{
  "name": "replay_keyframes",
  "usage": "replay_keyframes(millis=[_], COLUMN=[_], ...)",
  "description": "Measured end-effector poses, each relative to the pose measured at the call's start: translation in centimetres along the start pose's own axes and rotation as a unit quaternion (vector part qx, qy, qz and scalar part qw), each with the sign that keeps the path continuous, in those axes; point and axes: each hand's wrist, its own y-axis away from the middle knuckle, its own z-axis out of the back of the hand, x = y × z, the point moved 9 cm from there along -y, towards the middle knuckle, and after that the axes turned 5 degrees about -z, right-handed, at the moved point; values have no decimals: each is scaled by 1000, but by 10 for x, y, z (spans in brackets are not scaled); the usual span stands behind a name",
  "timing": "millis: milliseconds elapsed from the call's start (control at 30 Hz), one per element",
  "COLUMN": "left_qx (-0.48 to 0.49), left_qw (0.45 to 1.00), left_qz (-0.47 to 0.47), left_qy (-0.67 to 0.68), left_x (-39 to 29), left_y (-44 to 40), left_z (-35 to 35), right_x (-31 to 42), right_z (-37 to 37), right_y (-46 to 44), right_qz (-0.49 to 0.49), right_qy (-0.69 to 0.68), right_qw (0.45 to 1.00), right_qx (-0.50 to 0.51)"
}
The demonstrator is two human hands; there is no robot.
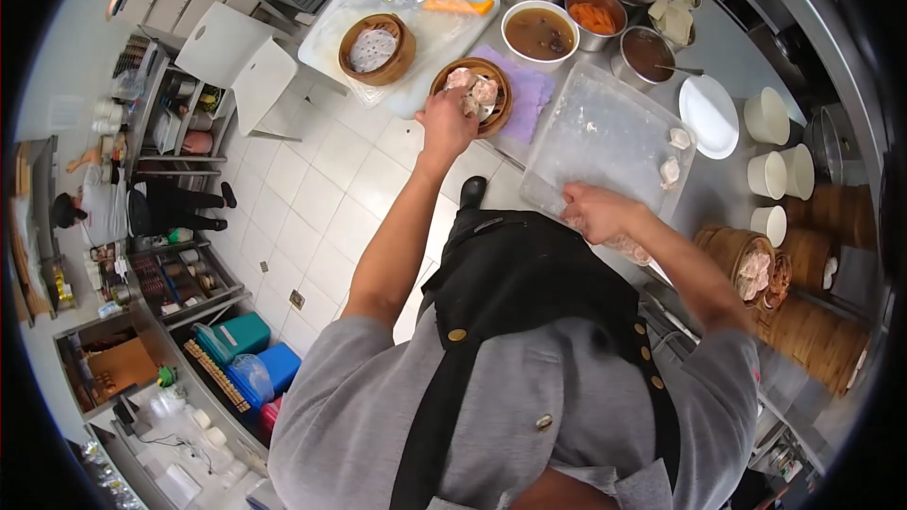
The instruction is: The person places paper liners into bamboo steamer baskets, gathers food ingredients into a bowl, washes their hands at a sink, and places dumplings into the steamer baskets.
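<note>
My left hand (pixel 449 125) reaches over the near left rim of a small bamboo steamer (pixel 503 111). Its thumb lies outside the rim, while the fingers bend inside against several pale pink dumplings (pixel 484 91). At the near edge of a clear plastic tray (pixel 605 127), my right hand (pixel 602 212) has its fingers curled together; what is under the fingertips is mostly hidden. More dumplings (pixel 628 247) lie below its wrist along that edge. Two single dumplings (pixel 670 172) sit near the tray's right side.
Left of the steamer, another bamboo steamer (pixel 377 50) with a perforated liner stands on a cutting board (pixel 326 38). A purple cloth (pixel 529 99), a soup bowl (pixel 539 34) and metal bowls (pixel 595 17) sit close by. Stacked steamers (pixel 812 340) stand at right. Another person (pixel 104 203) is at far left.
</note>
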Motion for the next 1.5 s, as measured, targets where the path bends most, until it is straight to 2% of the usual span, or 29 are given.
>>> replay_keyframes(millis=[67, 167, 267, 300, 367, 433, 467, 533, 567, 667, 833, 1033, 1233, 1333, 1400, 1500], left_qx=[75, 108, 126, 122, -80, -4, -2, 140, 148, 126, 67, 67, 73, 66, 68, 63], left_qw=[997, 989, 984, 985, 993, 990, 991, 989, 987, 988, 991, 991, 990, 989, 989, 990], left_qz=[-3, -26, -20, -19, -67, -136, -131, -54, -58, -46, -44, -34, -33, -33, -23, -22], left_qy=[-24, -100, -121, -123, -59, -31, -29, 2, 16, 71, 106, 107, 114, 132, 130, 127], left_x=[-4, -17, -22, -31, -62, -79, -85, -89, -86, -67, -71, -72, -74, -73, -73, -72], left_y=[-4, -7, -9, -5, 17, 47, 64, 89, 94, 99, 98, 98, 101, 99, 100, 99], left_z=[-10, -14, -14, -6, 37, 6, -4, -54, -72, -97, -86, -85, -88, -87, -87, -87], right_x=[1, 4, 3, 3, 6, 7, 7, 6, 7, 10, 5, 7, 10, 18, 19, 22], right_z=[0, 2, -2, -1, 2, -1, -2, -2, -2, 0, -10, -7, -12, -8, -5, -11], right_y=[2, 3, 2, 1, 1, 0, -2, -5, -6, -4, -7, -3, 5, 11, 8, 1], right_qz=[9, 25, 37, 42, 40, 35, 45, 45, 48, 46, 76, 79, 49, 80, 24, 2], right_qy=[5, 9, 17, 22, 26, 24, 40, 53, 56, 58, 59, 14, 81, 53, 57, 88], right_qw=[1000, 1000, 999, 999, 999, 999, 998, 997, 997, 997, 994, 997, 994, 995, 998, 996], right_qx=[-6, -14, -20, -25, -11, 6, 9, 15, 18, 32, 45, -6, 52, -2, -19, 3])
